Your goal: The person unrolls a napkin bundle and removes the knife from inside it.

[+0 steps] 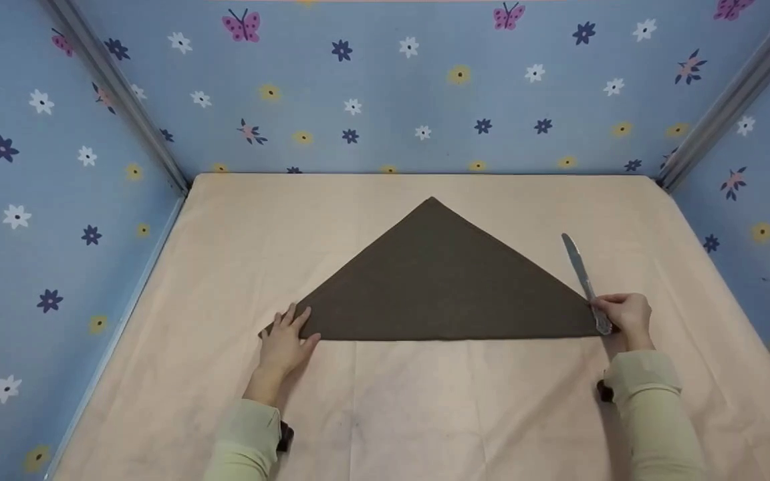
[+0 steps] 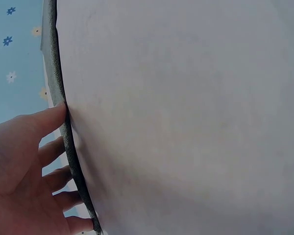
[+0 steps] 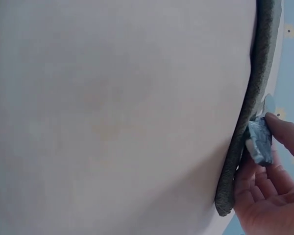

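A dark brown cloth (image 1: 438, 280) lies folded in a triangle, its peak pointing away from me and its long edge nearest. At its left corner my left hand (image 1: 285, 342) rests on the cloth with the fingers spread. The left wrist view shows the thumb and fingertips (image 2: 53, 117) touching the folded edge (image 2: 74, 161). My right hand (image 1: 627, 317) pinches a silver table knife (image 1: 577, 264) near its handle end, at the cloth's right corner. The blade points up and away. In the right wrist view the knife handle (image 3: 260, 142) sits by the thumb, close beside the cloth edge.
A pale pink tablecloth (image 1: 412, 407) covers the table. Blue panels with flowers and butterflies (image 1: 385, 87) stand at the back and both sides, joined by grey metal posts (image 1: 117, 87) at the corners.
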The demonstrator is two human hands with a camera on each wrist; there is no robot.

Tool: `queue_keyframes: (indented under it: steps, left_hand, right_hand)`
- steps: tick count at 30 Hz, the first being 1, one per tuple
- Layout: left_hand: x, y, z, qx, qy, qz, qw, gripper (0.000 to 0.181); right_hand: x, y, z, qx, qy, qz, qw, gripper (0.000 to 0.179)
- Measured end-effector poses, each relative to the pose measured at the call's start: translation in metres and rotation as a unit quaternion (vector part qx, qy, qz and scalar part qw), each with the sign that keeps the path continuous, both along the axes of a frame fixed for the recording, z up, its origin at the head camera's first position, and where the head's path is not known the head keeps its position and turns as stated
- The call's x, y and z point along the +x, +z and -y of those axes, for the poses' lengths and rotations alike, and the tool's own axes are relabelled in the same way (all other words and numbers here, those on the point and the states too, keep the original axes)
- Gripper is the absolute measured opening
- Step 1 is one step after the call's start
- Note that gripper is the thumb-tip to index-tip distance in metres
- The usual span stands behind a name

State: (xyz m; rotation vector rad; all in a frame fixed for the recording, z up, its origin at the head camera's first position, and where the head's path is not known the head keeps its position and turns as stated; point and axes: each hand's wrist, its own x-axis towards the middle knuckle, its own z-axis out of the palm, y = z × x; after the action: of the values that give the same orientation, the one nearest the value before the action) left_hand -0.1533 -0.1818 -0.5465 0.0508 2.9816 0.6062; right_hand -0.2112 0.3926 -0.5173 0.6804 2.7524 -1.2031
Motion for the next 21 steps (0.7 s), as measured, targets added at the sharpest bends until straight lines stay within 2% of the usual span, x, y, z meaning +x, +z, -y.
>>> queue_keyframes:
  steps: [10,13,17,21]
  left_hand:
    - [0.000,0.002,-0.001,0.001,0.002,-0.002,1.0000,0.057]
    - [0.000,0.002,-0.001,0.002,0.003,-0.001,1.0000,0.057]
    - [0.000,0.002,-0.001,-0.004,0.000,-0.002,1.0000,0.057]
    - [0.000,0.002,0.000,-0.011,-0.005,-0.006,0.9999,0.057]
  right_hand:
    - [-0.004,0.004,0.005,-0.025,-0.022,0.017,0.9993,0.033]
    - [-0.006,0.006,0.007,-0.051,-0.037,0.013,0.9980,0.033]
    - [-0.008,0.007,0.009,-0.106,-0.068,-0.009,0.9919,0.024]
    - [-0.011,0.007,0.014,-0.135,-0.091,-0.018,0.9865,0.023]
